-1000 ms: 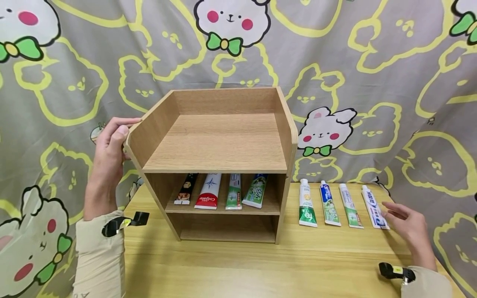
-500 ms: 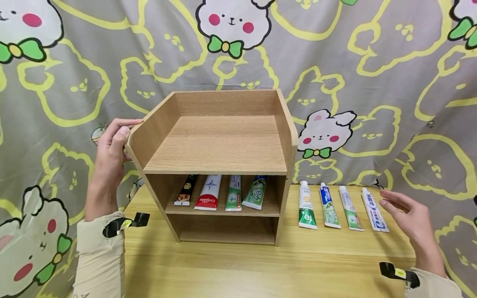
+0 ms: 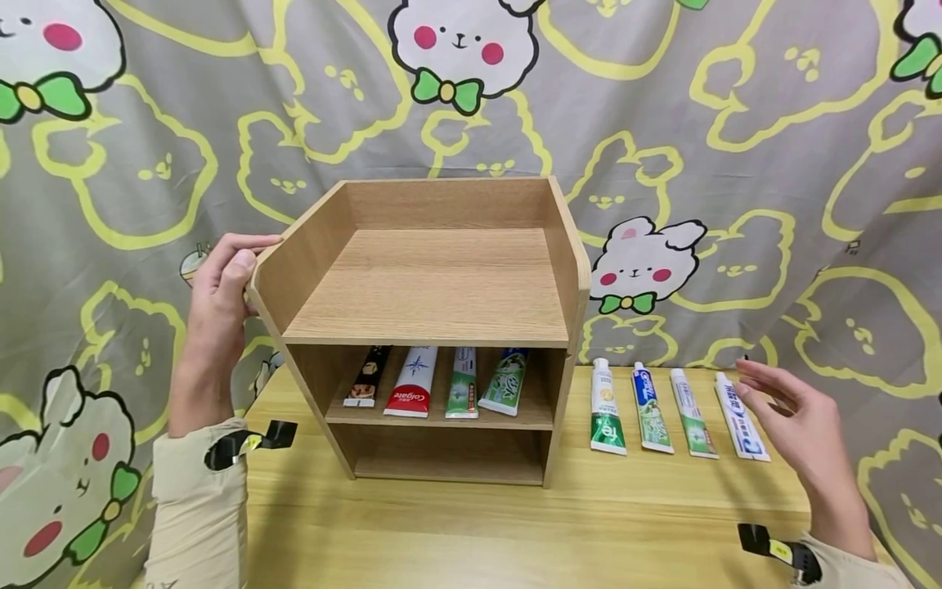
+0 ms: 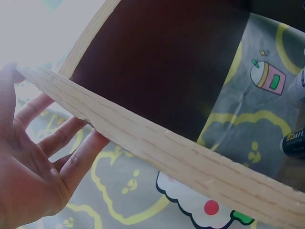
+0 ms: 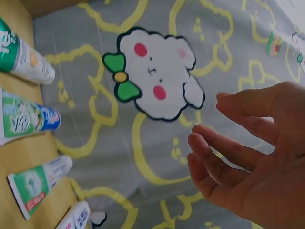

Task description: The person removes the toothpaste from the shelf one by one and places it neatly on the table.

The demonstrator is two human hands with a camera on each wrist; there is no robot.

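My left hand [image 3: 221, 303] holds the upper left corner of a small wooden shelf [image 3: 441, 286], its index finger lying along the side panel's top edge. In the left wrist view, fingers [image 4: 78, 157] touch the panel's edge. On the middle board lie a black toothpaste tube [image 3: 368, 376], a red-and-white Colgate tube [image 3: 412, 380] and two green-and-white tubes. To the right, my right hand [image 3: 802, 425] hovers beside a blue-and-white toothpaste tube [image 3: 741, 415], with loosely bent fingers and nothing in them; the right wrist view shows a gap between thumb and fingers.
On the wooden table [image 3: 441, 532], right of the shelf, several toothpaste tubes form a row, including a green-and-white tube [image 3: 607, 405], a blue-and-green tube [image 3: 652, 406] and a white-and-green tube [image 3: 693, 411]. A patterned grey curtain [image 3: 471, 131] hangs close behind.
My right hand has lifted away from the rightmost tube, which now lies apart from it on the table. The left hand has stayed on the shelf.
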